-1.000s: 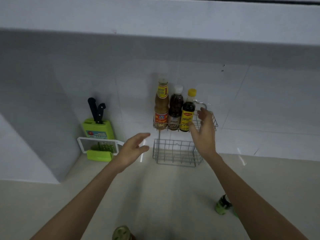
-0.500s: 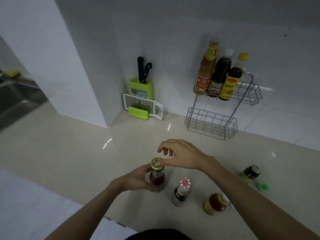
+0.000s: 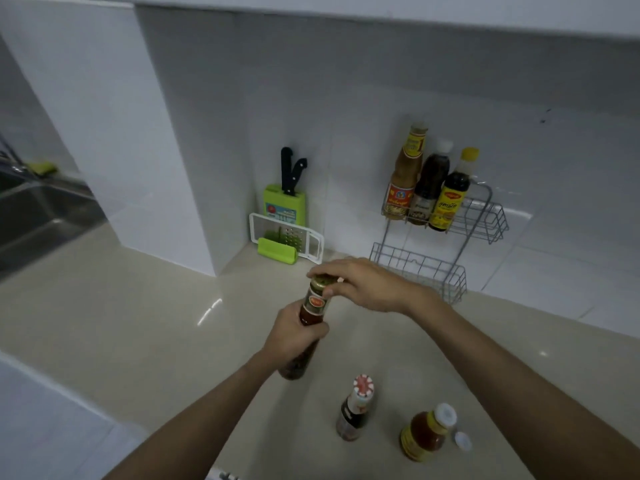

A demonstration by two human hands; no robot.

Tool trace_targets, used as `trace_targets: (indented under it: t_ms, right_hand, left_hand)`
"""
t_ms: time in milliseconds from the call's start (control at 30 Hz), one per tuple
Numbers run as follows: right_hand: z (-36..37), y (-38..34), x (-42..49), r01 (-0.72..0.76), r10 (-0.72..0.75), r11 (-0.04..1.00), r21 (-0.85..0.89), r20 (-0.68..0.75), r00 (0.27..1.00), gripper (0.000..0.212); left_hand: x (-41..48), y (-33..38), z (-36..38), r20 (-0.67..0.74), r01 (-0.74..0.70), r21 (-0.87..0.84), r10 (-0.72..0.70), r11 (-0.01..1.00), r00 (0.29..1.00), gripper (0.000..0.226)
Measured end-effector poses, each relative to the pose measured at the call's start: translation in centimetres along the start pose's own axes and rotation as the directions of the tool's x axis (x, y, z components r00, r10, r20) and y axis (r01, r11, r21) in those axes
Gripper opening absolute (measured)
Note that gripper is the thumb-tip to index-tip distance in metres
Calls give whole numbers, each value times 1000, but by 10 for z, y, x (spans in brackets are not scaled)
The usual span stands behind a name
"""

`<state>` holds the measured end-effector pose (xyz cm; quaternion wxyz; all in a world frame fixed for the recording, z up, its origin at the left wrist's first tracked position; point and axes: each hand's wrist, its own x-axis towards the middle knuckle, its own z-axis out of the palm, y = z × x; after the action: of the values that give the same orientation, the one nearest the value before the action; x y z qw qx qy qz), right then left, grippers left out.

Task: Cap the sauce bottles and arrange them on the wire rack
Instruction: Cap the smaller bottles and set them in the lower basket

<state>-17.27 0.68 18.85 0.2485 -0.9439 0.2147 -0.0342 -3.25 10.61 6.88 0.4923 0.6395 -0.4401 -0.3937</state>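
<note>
Bottle [image 3: 310, 320] in left hand [image 3: 294, 336], right hand [image 3: 363, 284] on cap [image 3: 323, 281]

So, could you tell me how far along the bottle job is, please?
Done: three capped bottles stand on the wire rack's upper shelf. In hand: left hand grips a bottle, right hand on its cap. Left: two counter bottles; lower shelf empty.

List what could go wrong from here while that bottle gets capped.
The bottle is held tilted in the left hand while the right hand works the cap: sauce may spill if it sits crooked. The right forearm passes above two standing bottles and could knock them.
</note>
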Motion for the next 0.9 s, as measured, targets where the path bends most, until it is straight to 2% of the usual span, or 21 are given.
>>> trace_targets:
  t_ms: [100,267,467,600,767,900]
  right_hand:
    - [-40,-7,4,4,-6,997,80,28,1000,39]
    - [-88,-19,4,82,-96,979,184,67,993,41]
    - [-105,-16,-6,85,-138,950,301,160,977,42]
    - [-107,-11,-13,83,-148,919,384,142,979,36]
    - [-104,-10,-11,67,-128,928,366,144,981,33]
    - [-91,-11,-9,51,-41,981,187,-60,997,29]
  left_hand:
    - [19,41,-12,254,-27,-57,41,998,966,10]
    - [29,79,-20,550,3,-199,109,980,828,23]
    - [30,91,-16,750,171,-222,56,960,659,21]
    - [32,98,-14,810,182,-195,54,964,584,20]
    - [34,98,-13,820,209,-209,55,955,570,18]
    - [36,95,-11,720,121,-215,73,969,690,17]
